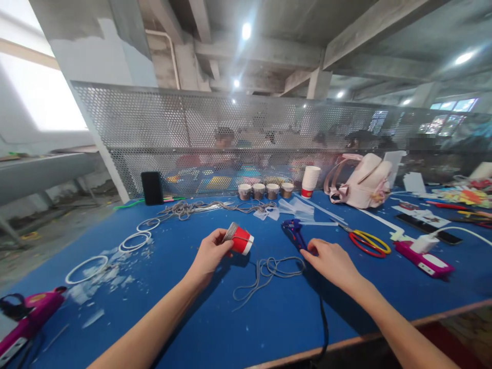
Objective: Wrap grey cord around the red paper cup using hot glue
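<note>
A red paper cup (242, 240), white-rimmed and wrapped partly in grey cord, lies sideways pinched in the left hand (210, 252). The right hand (331, 260), fingers loosely spread, rests on a blue glue gun (293, 230).

A matt blue felt-like cloth covers the table (215, 328), with a bare wooden edge strip at the lower right of the frame. At centre, the left hand (209, 253) holds a red paper cup (241, 240) with a white rim, its upper part wrapped in dull grey cord. Loose grey cord (269, 271) of the same matt, fibrous look lies just right of centre. The right hand (330, 261) rests on a glossy blue plastic glue gun (294, 231). Right of it lie scissors (365, 240) with metal blades and shiny red and yellow plastic handles. Smooth white rings (86, 269) lie at left. A perforated grey metal screen (269, 133) spans the upper middle.
</note>
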Tool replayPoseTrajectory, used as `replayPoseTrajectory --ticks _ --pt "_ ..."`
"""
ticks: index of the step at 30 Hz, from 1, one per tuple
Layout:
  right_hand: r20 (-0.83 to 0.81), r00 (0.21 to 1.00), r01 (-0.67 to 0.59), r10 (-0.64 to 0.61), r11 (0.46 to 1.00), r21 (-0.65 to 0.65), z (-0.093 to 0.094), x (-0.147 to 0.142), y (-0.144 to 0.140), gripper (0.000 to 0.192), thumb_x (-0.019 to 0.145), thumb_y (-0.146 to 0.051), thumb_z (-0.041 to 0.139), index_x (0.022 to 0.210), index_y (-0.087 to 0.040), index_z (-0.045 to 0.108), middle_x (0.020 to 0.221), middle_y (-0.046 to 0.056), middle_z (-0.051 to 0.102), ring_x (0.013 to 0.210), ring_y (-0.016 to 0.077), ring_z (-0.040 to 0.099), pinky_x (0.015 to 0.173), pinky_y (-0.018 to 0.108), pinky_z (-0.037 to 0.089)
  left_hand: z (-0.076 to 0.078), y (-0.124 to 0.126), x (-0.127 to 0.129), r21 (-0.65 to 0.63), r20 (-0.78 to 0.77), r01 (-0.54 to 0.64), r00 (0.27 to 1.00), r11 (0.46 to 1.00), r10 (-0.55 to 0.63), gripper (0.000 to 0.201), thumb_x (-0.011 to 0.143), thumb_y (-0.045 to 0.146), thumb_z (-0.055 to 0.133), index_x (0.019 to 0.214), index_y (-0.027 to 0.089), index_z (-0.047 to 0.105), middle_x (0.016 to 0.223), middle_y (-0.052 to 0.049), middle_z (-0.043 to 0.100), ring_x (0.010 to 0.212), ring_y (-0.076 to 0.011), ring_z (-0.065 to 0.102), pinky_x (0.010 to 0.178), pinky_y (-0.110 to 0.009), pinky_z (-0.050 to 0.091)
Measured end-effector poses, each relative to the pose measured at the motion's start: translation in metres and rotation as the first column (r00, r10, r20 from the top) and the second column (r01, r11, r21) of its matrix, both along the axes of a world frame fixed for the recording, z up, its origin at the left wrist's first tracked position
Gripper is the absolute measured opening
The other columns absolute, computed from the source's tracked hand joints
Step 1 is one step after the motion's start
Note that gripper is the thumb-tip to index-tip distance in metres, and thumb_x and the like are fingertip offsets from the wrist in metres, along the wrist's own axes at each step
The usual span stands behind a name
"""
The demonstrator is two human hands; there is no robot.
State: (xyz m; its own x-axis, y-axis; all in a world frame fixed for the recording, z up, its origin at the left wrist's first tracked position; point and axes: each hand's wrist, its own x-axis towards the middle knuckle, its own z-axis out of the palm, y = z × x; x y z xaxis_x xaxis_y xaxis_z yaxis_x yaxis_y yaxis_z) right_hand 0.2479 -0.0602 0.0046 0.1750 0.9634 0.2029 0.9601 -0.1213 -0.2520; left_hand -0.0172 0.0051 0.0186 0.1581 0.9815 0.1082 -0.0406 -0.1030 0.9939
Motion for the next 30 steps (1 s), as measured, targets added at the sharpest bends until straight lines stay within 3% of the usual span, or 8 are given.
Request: replayPoseTrajectory --ticks 3,6,9,12,19,22,27,30 --pt "-0.052 0.974 -0.217 0.221 0.974 0.071 0.006 -0.025 -0.011 0.012 0.085 -0.03 0.055 0.081 -0.021 0.061 0.081 0.002 0.067 0.074 0.0185 0.061 0.069 0.029 0.041 0.001 -0.006 0.005 -0.001 -0.012 0.012 1.0 1.0 -0.012 0.015 0.056 0.021 0.065 0.07 0.014 0.062 0.06 0.001 0.062 0.056 -0.0119 0.051 0.052 -0.023 0.041" --pt "-0.079 0.885 -0.423 0.46 0.863 0.277 0.009 -0.054 -0.002 0.008 0.082 -0.022 0.06 0.089 -0.019 0.06 0.087 0.004 0.065 0.081 0.0187 0.06 0.073 0.03 0.044 0.002 -0.01 0.01 0.013 -0.041 0.033 0.999 0.999 -0.032 0.014 0.056 0.021 0.065 0.068 0.014 0.062 0.059 0.002 0.061 0.054 -0.0116 0.049 0.052 -0.023 0.04" --pt "-0.008 0.844 -0.498 0.537 0.788 0.361 0.007 -0.076 0.015 0.016 0.079 -0.022 0.065 0.093 -0.017 0.059 0.093 0.007 0.065 0.086 0.0217 0.058 0.075 0.033 0.044 0.002 -0.012 0.011 0.054 -0.1 0.043 0.994 0.998 -0.038 0.013 0.058 0.022 0.063 0.069 0.015 0.063 0.058 0.003 0.06 0.053 -0.0109 0.048 0.052 -0.023 0.04" --pt "0.034 0.845 -0.503 0.534 0.772 0.388 0.0 -0.086 0.028 0.017 0.077 -0.026 0.069 0.088 -0.017 0.061 0.089 0.008 0.065 0.082 0.0227 0.057 0.071 0.034 0.044 -0.001 -0.011 0.009 0.077 -0.137 0.045 0.99 0.996 -0.034 0.013 0.06 0.022 0.06 0.07 0.015 0.063 0.061 0.002 0.061 0.054 -0.0114 0.049 0.054 -0.024 0.04" --pt "-0.029 0.846 -0.464 0.533 0.761 0.454 -0.019 -0.087 0.033 0.0 0.082 -0.019 0.062 0.082 -0.019 0.063 0.083 0.005 0.065 0.079 0.0197 0.057 0.069 0.031 0.04 -0.009 -0.008 0.008 0.066 -0.203 0.064 0.978 0.996 -0.05 0.014 0.061 0.022 0.059 0.072 0.015 0.063 0.063 -0.001 0.064 0.056 -0.0133 0.052 0.055 -0.025 0.041" --pt "-0.069 0.826 -0.469 0.559 0.751 0.466 -0.02 -0.087 0.031 0.006 0.081 -0.015 0.062 0.077 -0.019 0.063 0.078 0.004 0.064 0.075 0.0186 0.056 0.068 0.03 0.039 -0.011 -0.009 0.01 0.08 -0.241 0.075 0.969 0.994 -0.054 0.014 0.061 0.023 0.059 0.072 0.015 0.064 0.063 0.0 0.064 0.056 -0.0132 0.052 0.055 -0.024 0.04" --pt "-0.224 0.777 -0.431 0.589 0.756 0.493 -0.014 -0.088 0.025 0.012 0.079 -0.012 0.057 0.069 -0.019 0.06 0.078 0.004 0.062 0.073 0.0162 0.057 0.068 0.028 0.043 -0.01 -0.012 0.011 0.116 -0.277 0.088 0.959 0.989 -0.053 0.012 0.062 0.023 0.06 0.07 0.016 0.065 0.065 0.0 0.064 0.061 -0.0148 0.054 0.059 -0.025 0.042" --pt "-0.374 0.726 -0.385 0.578 0.791 0.475 -0.013 -0.087 0.022 0.013 0.08 -0.013 0.053 0.069 -0.019 0.056 0.07 0.001 0.062 0.062 0.0125 0.057 0.059 0.023 0.044 -0.008 -0.014 0.013 0.141 -0.284 0.089 0.958 0.986 -0.046 0.01 0.063 0.023 0.061 0.069 0.017 0.066 0.067 -0.001 0.065 0.064 -0.0162 0.056 0.062 -0.026 0.043"
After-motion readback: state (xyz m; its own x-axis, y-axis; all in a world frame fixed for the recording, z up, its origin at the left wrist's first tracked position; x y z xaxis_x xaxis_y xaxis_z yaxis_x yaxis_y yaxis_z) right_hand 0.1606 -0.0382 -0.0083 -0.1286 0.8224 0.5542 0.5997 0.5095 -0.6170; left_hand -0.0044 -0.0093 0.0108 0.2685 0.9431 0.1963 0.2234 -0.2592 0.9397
